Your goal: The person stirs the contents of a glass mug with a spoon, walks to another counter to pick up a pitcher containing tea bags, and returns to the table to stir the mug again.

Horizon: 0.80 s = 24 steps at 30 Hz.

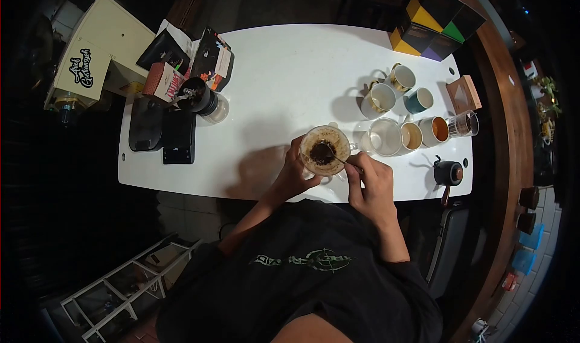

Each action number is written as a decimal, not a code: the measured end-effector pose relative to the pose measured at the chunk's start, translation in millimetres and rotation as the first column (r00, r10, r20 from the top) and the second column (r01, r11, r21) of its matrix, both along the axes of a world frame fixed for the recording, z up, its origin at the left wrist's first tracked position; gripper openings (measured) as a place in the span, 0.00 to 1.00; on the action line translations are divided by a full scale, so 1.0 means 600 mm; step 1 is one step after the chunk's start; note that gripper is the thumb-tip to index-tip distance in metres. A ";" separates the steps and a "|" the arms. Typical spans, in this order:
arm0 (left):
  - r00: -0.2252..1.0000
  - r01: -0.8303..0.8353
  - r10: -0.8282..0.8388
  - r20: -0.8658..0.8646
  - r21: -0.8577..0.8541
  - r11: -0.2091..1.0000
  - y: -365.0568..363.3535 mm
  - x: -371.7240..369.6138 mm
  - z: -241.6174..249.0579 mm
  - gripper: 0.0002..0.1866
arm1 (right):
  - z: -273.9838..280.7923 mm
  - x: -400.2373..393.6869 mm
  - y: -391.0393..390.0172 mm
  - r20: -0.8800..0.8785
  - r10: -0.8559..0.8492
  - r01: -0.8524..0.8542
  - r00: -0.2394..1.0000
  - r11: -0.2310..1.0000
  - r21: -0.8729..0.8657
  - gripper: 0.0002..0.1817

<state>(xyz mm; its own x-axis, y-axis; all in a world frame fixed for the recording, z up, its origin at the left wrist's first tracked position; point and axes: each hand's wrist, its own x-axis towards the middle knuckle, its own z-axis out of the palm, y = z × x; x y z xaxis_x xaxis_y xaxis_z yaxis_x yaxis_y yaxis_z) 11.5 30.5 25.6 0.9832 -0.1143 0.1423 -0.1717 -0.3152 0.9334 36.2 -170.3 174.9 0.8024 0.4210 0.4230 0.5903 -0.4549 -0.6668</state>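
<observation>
My left hand [296, 173] is wrapped round the left side of a coffee dripper [307, 139] near the table's front edge. Its pale inner wall is stained brown, and dark wet coffee grounds [321, 154] lie at the bottom. From the right, my right hand [371, 183] pinches the thin handle of a spoon [339, 159], which slants down into the grounds. The spoon's bowl is hidden in the coffee. Whatever the dripper rests on is mostly covered by it and my hands. A clear glass server [384, 137] stands just to the right.
Several cups, including a teal cup [419, 101] and an orange-lined cup [435, 130], crowd the right side. A black gooseneck kettle [447, 173] sits at the right front. Left are a black scale [179, 145], a coffee grinder [96, 53] and boxes. Patterned boxes [432, 29] stand back right.
</observation>
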 end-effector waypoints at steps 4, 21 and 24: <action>1.000 0.011 -0.011 -0.008 -0.040 0.999 -0.002 0.002 0.002 0.44 | 0.002 0.003 0.006 -0.049 0.027 -0.025 0.998 0.999 0.028 0.06; 0.998 -0.016 0.014 0.054 0.029 0.999 -0.002 0.000 -0.004 0.41 | -0.017 -0.001 -0.001 -0.153 -0.037 0.041 0.987 0.999 0.024 0.03; 0.999 0.008 -0.012 0.049 0.074 0.997 0.000 0.001 0.001 0.41 | -0.006 0.000 -0.006 -0.104 -0.040 0.049 0.994 0.995 0.091 0.03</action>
<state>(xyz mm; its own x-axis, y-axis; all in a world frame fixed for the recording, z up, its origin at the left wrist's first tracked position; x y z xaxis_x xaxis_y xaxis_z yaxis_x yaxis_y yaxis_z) 12.3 30.5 26.4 0.9741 -0.1360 0.1809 -0.2200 -0.3813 0.8979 35.9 -173.9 171.4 0.8601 0.3467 0.3742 0.4980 -0.4122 -0.7629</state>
